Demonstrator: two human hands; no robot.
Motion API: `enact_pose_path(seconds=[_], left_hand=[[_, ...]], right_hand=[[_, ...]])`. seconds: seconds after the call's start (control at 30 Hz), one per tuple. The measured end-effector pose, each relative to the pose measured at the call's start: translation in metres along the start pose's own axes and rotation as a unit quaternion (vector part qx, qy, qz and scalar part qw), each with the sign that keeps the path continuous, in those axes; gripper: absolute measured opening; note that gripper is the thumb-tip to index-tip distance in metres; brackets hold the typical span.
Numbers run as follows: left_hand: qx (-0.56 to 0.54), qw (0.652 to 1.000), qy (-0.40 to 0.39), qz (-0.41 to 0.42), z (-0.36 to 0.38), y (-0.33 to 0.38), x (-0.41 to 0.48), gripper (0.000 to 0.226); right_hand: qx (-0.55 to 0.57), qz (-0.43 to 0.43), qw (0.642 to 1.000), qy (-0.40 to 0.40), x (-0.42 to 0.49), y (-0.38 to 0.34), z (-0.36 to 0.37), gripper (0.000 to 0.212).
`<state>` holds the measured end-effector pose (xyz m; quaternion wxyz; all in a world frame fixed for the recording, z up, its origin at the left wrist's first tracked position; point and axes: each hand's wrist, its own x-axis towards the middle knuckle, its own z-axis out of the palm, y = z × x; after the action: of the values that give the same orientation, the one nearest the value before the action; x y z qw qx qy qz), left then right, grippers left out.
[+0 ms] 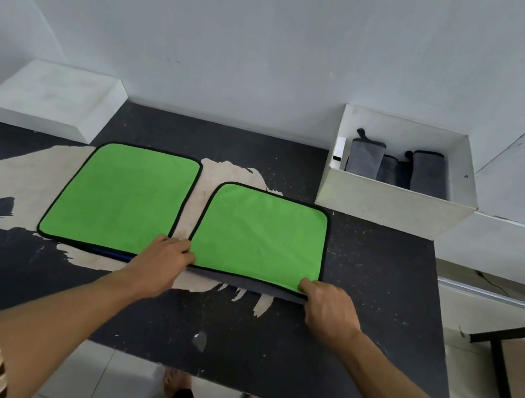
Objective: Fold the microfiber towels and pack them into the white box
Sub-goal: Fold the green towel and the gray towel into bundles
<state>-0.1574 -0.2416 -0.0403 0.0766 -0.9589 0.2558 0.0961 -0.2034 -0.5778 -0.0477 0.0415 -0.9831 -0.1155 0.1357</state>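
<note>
Now the first fold is about to start.
Left hand (162, 260) and right hand (327, 308) each pinch a near corner of the right green towel (261, 237), flat on the table (378, 287); next it likely needs lifting toward the far edge. White box (391, 206) at back right holds folded grey towels (365, 157).

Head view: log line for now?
left hand: grips right green towel near-left corner | right hand: near-right corner | left green towel: flat | white box: grey towels inside
</note>
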Motion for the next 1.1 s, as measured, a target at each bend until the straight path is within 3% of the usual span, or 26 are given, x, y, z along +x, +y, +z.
enact_pose_path(seconds=[0.1, 0.27, 0.37, 0.43, 0.57, 0.67, 0.77, 0.83, 0.97, 1.1], left_hand=[[-0.024, 0.999, -0.023, 0.027, 0.000, -0.004, -0.004, 0.033], [-0.121, 0.977, -0.158, 0.073, 0.000, 0.007, -0.028, 0.020], [-0.236, 0.955, -0.178, 0.012, -0.006, 0.000, -0.020, 0.016], [-0.364, 0.921, -0.127, -0.064, -0.012, -0.005, -0.005, 0.013], [-0.515, 0.832, 0.005, -0.206, -0.024, -0.005, 0.029, 0.006], [-0.545, 0.807, -0.021, -0.226, -0.016, -0.007, 0.051, 0.006], [-0.509, 0.826, -0.054, -0.235, -0.004, -0.007, 0.064, 0.011], [-0.490, 0.835, -0.011, -0.250, -0.003, -0.009, 0.075, 0.014], [-0.494, 0.816, 0.057, -0.296, -0.011, -0.019, 0.100, 0.015], [-0.472, 0.827, -0.042, -0.301, 0.002, -0.024, 0.108, 0.022]], right_hand=[[0.006, -0.005, 1.000, -0.030, 0.000, 0.002, -0.005, 0.014], [0.012, -0.006, 0.995, -0.103, -0.016, 0.008, -0.001, 0.026], [0.147, 0.026, 0.985, -0.092, -0.011, 0.012, -0.007, 0.019], [0.300, 0.100, 0.948, -0.039, 0.000, 0.017, -0.011, 0.013], [0.490, 0.276, 0.824, 0.067, 0.023, 0.024, -0.010, 0.013], [0.524, 0.356, 0.770, 0.083, 0.038, 0.026, -0.003, 0.015], [0.497, 0.376, 0.777, 0.084, 0.049, 0.024, 0.002, 0.014], [0.482, 0.376, 0.784, 0.109, 0.059, 0.024, -0.002, 0.012], [0.473, 0.384, 0.777, 0.157, 0.086, 0.027, -0.023, 0.024], [0.429, 0.385, 0.814, 0.075, 0.098, 0.026, -0.016, 0.034]])
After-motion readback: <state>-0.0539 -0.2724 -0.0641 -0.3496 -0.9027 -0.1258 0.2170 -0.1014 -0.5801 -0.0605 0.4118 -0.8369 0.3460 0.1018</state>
